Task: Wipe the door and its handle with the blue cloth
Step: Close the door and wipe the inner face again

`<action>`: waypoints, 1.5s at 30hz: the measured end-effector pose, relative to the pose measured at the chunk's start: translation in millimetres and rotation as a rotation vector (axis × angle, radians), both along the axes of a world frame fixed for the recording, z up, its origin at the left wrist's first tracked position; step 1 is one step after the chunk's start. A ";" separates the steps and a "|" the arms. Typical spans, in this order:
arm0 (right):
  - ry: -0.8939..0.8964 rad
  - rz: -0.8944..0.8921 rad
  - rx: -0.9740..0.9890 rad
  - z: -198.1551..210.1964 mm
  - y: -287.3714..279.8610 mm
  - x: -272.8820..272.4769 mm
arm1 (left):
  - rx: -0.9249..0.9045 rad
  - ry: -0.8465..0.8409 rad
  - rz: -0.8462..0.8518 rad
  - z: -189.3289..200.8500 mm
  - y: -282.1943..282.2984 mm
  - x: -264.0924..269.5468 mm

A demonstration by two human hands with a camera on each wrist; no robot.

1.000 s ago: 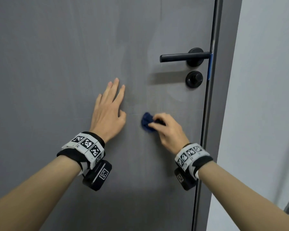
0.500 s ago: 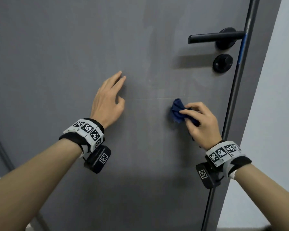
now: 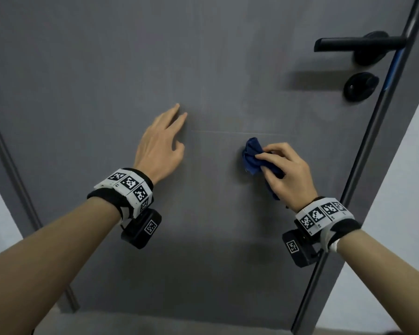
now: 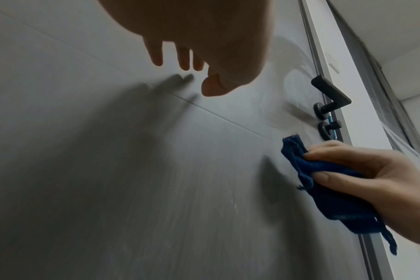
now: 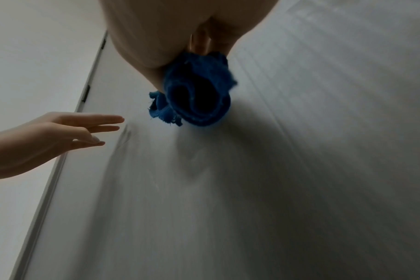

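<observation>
The grey door (image 3: pixel 107 68) fills the head view, with its black lever handle (image 3: pixel 356 42) and a round black lock knob (image 3: pixel 359 86) at the upper right. My right hand (image 3: pixel 286 170) grips the bunched blue cloth (image 3: pixel 252 153) and holds it against the door, well below and left of the handle. In the left wrist view the blue cloth (image 4: pixel 324 180) trails out under the right hand (image 4: pixel 384 189). My left hand (image 3: pixel 160 143) hovers just off the door with straight fingers (image 5: pixel 101 123), holding nothing.
The door's dark right edge (image 3: pixel 373 131) runs diagonally beside a pale wall (image 3: pixel 402 201). A dark frame strip (image 3: pixel 12 165) and pale wall show at the lower left. Faint wipe smears (image 4: pixel 297 75) mark the door near the handle (image 4: pixel 331 92).
The left hand has lifted its palm off the door. The right hand with the cloth has shifted slightly right on the door; the view has dropped, so the handle sits higher right.
</observation>
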State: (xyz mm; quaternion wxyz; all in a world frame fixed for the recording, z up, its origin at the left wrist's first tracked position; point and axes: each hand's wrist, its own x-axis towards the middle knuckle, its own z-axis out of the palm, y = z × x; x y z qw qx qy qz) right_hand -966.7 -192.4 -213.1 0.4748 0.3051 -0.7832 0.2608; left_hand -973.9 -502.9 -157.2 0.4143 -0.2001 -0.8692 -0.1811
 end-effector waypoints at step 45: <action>0.057 -0.342 -0.285 -20.5 176.2 -0.4 | 0.147 0.462 -0.457 107.1 251.8 -43.5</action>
